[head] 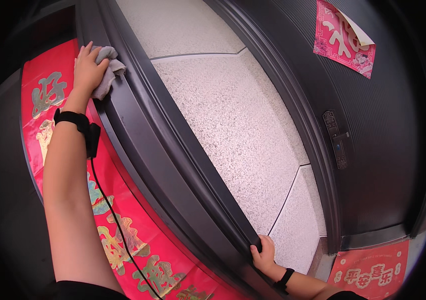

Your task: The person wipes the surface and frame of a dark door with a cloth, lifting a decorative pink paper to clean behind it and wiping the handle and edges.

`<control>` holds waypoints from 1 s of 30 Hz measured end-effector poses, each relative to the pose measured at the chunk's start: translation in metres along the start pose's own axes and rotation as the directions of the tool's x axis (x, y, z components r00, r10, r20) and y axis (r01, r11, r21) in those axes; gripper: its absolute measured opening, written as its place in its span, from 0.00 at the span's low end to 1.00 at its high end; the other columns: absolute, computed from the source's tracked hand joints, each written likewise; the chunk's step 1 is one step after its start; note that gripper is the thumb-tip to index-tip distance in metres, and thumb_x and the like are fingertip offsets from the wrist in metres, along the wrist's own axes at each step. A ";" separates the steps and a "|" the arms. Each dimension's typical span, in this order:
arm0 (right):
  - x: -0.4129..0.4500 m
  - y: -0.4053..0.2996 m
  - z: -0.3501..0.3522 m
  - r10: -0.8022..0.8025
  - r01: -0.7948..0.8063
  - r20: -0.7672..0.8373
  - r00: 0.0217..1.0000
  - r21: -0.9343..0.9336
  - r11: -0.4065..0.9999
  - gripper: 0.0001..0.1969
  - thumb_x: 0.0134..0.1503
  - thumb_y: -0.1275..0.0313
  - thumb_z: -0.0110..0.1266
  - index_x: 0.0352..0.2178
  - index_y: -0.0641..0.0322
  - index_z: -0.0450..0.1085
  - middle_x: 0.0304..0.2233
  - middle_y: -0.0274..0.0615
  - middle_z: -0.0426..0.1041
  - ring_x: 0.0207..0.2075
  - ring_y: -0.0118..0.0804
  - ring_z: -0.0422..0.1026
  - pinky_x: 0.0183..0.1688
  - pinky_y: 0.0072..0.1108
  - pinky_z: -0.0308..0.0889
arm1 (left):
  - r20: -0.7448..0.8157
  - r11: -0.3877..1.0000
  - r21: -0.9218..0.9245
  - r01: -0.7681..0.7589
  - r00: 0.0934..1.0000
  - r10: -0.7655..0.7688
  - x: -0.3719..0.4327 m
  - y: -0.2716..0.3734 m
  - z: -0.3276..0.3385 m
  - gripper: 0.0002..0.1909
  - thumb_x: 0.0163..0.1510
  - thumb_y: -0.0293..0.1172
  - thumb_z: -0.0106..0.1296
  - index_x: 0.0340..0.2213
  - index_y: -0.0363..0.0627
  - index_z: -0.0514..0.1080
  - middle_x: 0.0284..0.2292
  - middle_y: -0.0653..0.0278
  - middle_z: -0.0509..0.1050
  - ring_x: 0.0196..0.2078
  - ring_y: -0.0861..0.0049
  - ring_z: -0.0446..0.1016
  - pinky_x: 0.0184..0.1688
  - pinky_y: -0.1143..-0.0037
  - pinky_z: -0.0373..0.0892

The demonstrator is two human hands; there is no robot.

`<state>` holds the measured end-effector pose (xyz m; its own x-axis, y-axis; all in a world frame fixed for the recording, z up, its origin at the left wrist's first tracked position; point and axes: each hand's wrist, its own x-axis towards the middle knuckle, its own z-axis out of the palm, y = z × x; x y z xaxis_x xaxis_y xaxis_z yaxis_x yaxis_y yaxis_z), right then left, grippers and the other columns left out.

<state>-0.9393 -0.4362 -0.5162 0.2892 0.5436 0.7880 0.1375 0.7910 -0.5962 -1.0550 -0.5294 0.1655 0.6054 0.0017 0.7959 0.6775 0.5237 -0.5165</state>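
My left hand presses a crumpled grey cloth against the upper part of a dark metal door frame. Lower right, my right hand grips the edge of the same frame, its thumb showing on the near side. Both wrists wear black straps, and a black cable hangs from the device on the left wrist. A long red paper banner with shiny gold characters runs beside the frame, behind my left forearm.
Pale speckled stone tiles fill the wall between this frame and a dark ribbed door with an ornate handle. A red paper decoration with a curled corner hangs on that door. A red doormat lies at its foot.
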 end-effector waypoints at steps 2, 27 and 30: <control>0.005 -0.003 -0.001 0.022 -0.024 0.029 0.999 0.047 0.999 0.21 0.47 0.62 0.54 0.39 0.69 0.65 0.33 0.53 0.68 0.36 0.54 0.67 0.41 0.35 0.61 | -0.007 0.998 -0.062 -0.018 1.000 0.018 0.004 0.000 -0.006 0.24 0.47 0.39 0.48 0.47 0.44 0.68 0.55 0.53 0.59 0.58 0.55 0.57 0.58 0.68 0.55; 0.000 0.012 -0.004 0.064 -0.069 0.089 0.994 0.050 0.996 0.20 0.50 0.62 0.51 0.40 0.67 0.64 0.33 0.53 0.66 0.36 0.54 0.64 0.40 0.36 0.59 | 0.132 0.671 -0.686 -0.282 0.858 0.496 -0.191 0.128 -0.124 0.28 0.32 0.34 0.59 0.41 0.44 0.69 0.47 0.58 0.67 0.49 0.61 0.66 0.50 0.67 0.63; -0.002 0.006 -0.005 0.077 -0.077 0.072 0.994 0.001 0.997 0.20 0.49 0.63 0.51 0.40 0.67 0.64 0.32 0.53 0.66 0.36 0.54 0.64 0.40 0.36 0.58 | 0.022 0.840 -0.530 -0.118 0.988 0.153 -0.130 0.099 -0.090 0.25 0.37 0.31 0.56 0.42 0.43 0.68 0.47 0.57 0.66 0.49 0.58 0.64 0.50 0.67 0.63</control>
<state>-0.9340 -0.4346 -0.5224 0.2299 0.6217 0.7487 0.1142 0.7468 -0.6552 -1.0288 -0.5545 -0.0178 0.6926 0.1005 0.7142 0.7187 -0.0119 -0.6952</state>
